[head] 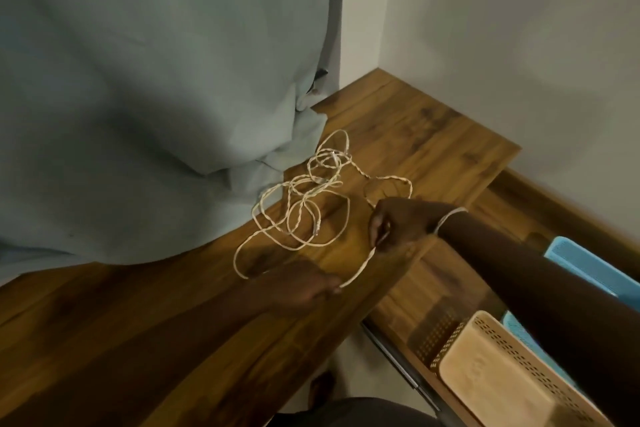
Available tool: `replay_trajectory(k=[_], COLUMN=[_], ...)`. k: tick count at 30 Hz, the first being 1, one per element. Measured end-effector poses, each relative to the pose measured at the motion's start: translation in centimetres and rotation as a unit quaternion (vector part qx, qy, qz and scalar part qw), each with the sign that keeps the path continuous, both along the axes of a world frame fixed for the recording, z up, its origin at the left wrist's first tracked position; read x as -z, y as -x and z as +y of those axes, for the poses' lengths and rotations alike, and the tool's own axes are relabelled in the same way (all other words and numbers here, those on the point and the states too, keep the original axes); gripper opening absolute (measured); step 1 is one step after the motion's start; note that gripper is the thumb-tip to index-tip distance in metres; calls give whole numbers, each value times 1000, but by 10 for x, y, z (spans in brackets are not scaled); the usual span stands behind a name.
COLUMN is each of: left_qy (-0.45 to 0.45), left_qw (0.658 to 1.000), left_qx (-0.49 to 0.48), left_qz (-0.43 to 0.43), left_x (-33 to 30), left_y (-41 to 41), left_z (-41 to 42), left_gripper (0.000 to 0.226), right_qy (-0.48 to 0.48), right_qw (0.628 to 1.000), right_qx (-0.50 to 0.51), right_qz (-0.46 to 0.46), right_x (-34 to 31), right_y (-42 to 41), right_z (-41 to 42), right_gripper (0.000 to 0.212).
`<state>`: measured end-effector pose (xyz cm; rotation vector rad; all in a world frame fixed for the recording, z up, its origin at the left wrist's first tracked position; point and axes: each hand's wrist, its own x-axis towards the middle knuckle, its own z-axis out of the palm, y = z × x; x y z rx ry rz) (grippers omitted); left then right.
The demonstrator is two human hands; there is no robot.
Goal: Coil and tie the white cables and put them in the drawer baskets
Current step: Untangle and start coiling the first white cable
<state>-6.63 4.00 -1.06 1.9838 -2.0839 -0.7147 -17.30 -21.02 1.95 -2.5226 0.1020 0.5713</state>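
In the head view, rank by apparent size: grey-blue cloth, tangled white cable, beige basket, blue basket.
1. grey-blue cloth
2. beige basket, though nearness inflates it
3. tangled white cable, spread loosely
4. blue basket, mostly hidden by the arm

A: What is hard to make out near the hands?

B: The left hand is motion-blurred, so its fingertips cannot be separated where they meet the white cable. Inside the right hand, the cable's path is hidden by curled fingers.

A: And farther out?

B: Beyond the cable tangle, a pale cloth covers whatever is beneath it. Behind the right forearm, the blue basket is mostly hidden. Nearer the body, the beige basket is cut off by the bottom edge.
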Motion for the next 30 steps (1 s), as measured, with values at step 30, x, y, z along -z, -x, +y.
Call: replay_trajectory(k=[30], left_qy=[194], left_qw=[948], left_qx=[-203], left_qz=[149], left_x=[-176], left_y=[-32], left_z=[-95], left_gripper=[32], right_qy=[44], right_qw=[928], right_qx=[118], right_qz=[-350], right_x=[-179], right_y=[3], right_z=[15], right_gripper=[21])
